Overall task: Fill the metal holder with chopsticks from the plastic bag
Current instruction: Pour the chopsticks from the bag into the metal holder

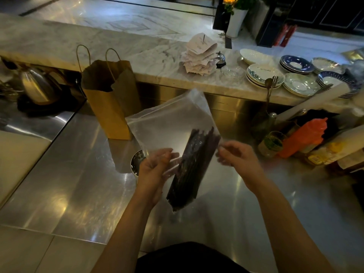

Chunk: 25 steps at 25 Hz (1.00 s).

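Head view. The clear bag is held in the air over the steel counter, tilted, with the dark chopsticks gathered as one bundle in its near, lower end. The left hand pinches the bag's left side, thumb on the near face and fingers seen through the plastic behind. The right hand pinches the right edge with curled fingertips, just beside the bundle. The holder stands on the counter just beyond the left hand, which hides part of it. Behind it stands a brown paper bag. Whether any chopsticks are already in the holder cannot be told in this dim view.

Step in hand, as judged: opening the bag to reach the chopsticks, so the task is at its start. To do it well:

- Keep the bundle's weight at the closed end, so nothing slides out while the mouth is parted.
- Pull the two faces apart evenly. A one-sided tug may tear thin plastic.
- Draw the chopsticks out as a bundle, aligned.
- Bring them upright over the holder before lowering, since loose sticks would scatter and roll on smooth steel.
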Tool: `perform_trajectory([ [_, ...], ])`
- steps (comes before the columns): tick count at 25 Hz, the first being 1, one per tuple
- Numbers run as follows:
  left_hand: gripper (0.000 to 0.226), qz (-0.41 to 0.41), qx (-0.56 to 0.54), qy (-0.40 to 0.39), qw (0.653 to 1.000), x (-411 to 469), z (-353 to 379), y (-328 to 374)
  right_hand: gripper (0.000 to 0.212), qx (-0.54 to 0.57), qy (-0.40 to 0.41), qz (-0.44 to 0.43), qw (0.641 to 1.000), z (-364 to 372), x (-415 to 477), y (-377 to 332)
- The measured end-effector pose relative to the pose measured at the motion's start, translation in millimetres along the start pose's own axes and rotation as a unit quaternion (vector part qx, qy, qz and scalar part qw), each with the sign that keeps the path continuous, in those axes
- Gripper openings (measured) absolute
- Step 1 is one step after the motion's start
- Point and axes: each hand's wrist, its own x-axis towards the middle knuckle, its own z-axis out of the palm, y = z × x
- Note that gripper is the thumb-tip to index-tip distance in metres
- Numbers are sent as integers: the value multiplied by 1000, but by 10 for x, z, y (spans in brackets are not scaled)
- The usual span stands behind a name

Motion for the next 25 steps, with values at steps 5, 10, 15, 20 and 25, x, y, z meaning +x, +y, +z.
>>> perform_trajectory([
  [5,90,-69,-152,15,986,49,-39,-184,6,-171,-2,-120,978,-23,-116,-467],
  [10,79,-98,-184,9,978,47,41,-273,9,-237,-30,-176,955,64,-299,-757],
  [15,75,-78,-235,0,969,69,51,-233,9,-255,18,-246,935,109,-443,-809],
  [20,96,-76,-234,-34,969,71,68,-213,16,-278,21,-286,917,127,-434,-778],
  [25,93,-67,-250,-57,964,94,63,-241,18,-297,24,-292,909,96,-409,-752],
])
